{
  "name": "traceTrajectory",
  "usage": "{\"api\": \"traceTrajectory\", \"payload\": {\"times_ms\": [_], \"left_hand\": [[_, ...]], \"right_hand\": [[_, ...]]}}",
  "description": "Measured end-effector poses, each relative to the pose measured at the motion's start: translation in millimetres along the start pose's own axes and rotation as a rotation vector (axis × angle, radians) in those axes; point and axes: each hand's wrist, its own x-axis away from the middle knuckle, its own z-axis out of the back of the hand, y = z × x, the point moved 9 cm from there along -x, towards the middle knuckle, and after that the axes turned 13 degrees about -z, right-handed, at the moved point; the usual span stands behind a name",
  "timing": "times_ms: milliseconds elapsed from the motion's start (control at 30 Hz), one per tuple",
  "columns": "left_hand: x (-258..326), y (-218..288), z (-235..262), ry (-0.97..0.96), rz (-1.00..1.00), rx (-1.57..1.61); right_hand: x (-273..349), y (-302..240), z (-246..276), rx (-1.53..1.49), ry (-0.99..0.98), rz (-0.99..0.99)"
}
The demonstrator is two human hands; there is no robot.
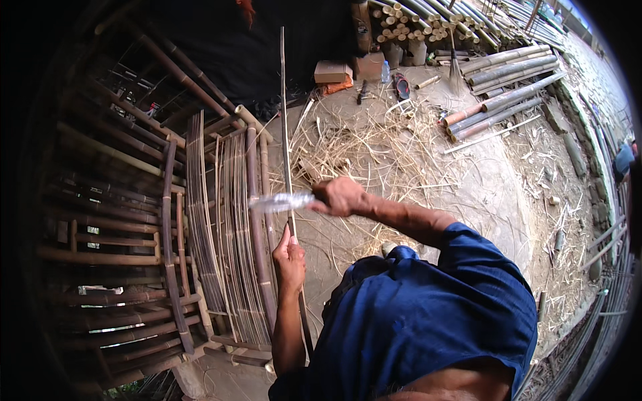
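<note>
Nearest: navy shirt (pixel 428 321) at the lower edge; a long, narrow bamboo strip (pixel 283 113) runs past its left side and upward, roughly upright in view, its lower end beside the shirt.

Step, as judged: dressing the strip with a blade (pixel 281 202). For good work, hold the blade at a low, even angle, take thin lengths, and let the strip be steadied firmly so it neither twists nor bows. The left fingers sit just below the blade; best to keep them clear of the edge's path and to stroke away from them.

Left hand (pixel 289 262): closed around the strip, fingers bent, gripping below the crossing point. Right hand (pixel 340 196): curled tight in a fist at the blade's right end; handle hidden inside it. Blade is blurred and lies across the strip; cannot tell whether the edge is biting.

Farther left: bamboo frame (pixel 252 160) with thin bamboo slats (pixel 241 234) laid lengthwise. Beyond: pale shavings (pixel 374 144) strewn over the floor (pixel 481 194). Farthest: cardboard box (pixel 332 71), clear bottle (pixel 385 72), stacked bamboo poles (pixel 515 70).
</note>
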Motion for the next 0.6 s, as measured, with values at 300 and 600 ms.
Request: {"api": "traceTrajectory", "payload": {"times_ms": [300,600], "left_hand": [[19.5,-6.9,-6.1,-0.093,-0.108,-0.125],[38.9,9.8,-16.9,-0.205,-0.054,-0.080]], "right_hand": [[-15.2,55.4,0.2,-0.123,-0.083,-0.198],[-69.2,152.1,65.4,-0.198,0.179,-0.309]]}}
